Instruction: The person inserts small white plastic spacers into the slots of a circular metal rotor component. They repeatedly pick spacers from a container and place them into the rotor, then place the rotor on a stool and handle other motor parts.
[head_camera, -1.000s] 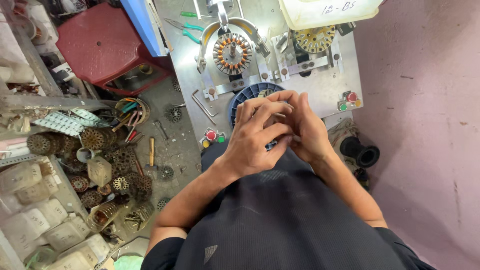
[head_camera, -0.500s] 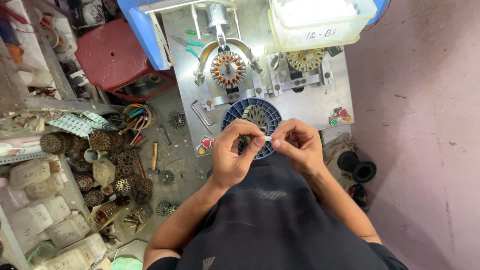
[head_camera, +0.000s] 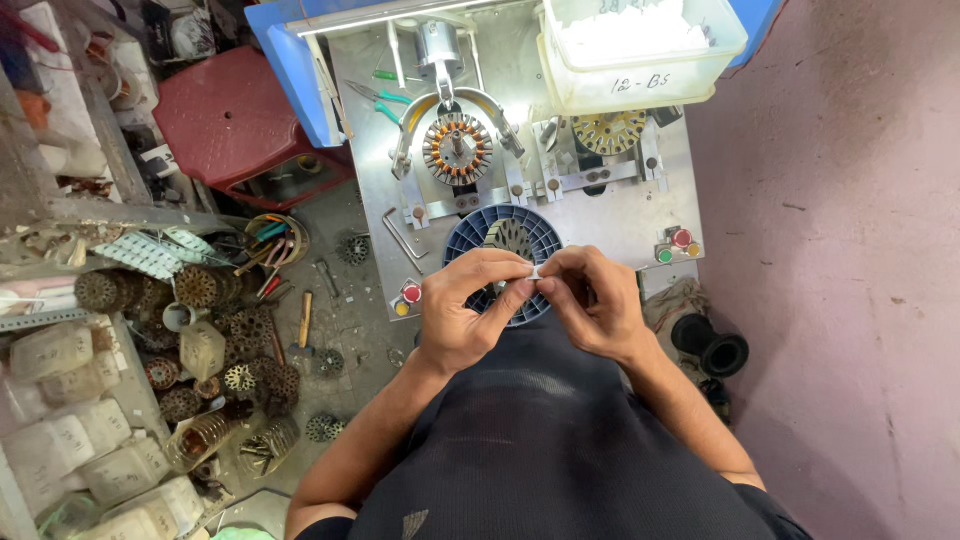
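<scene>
My left hand (head_camera: 470, 310) and my right hand (head_camera: 592, 298) meet fingertip to fingertip above a round blue slotted tray (head_camera: 468, 235). Between thumbs and forefingers they pinch a small white strip (head_camera: 536, 270). A metal stator core (head_camera: 510, 236) lies in the tray, partly hidden by my hands. Further up on the grey machine plate (head_camera: 620, 215), a copper-wound stator (head_camera: 458, 148) sits in a winding fixture, and a yellowish toothed core (head_camera: 608, 130) sits to its right.
A clear plastic box (head_camera: 640, 45) of white pieces stands at the plate's top right. Red, green and yellow buttons (head_camera: 676, 244) are on the right edge, a red button (head_camera: 410, 293) on the left. Several stator cores (head_camera: 215, 330), tools and a red stool (head_camera: 235, 115) lie on the floor to the left.
My hands have drawn down from over the blue tray toward my body and eased apart, uncovering the tray. The view has shifted so more of the machine top shows.
</scene>
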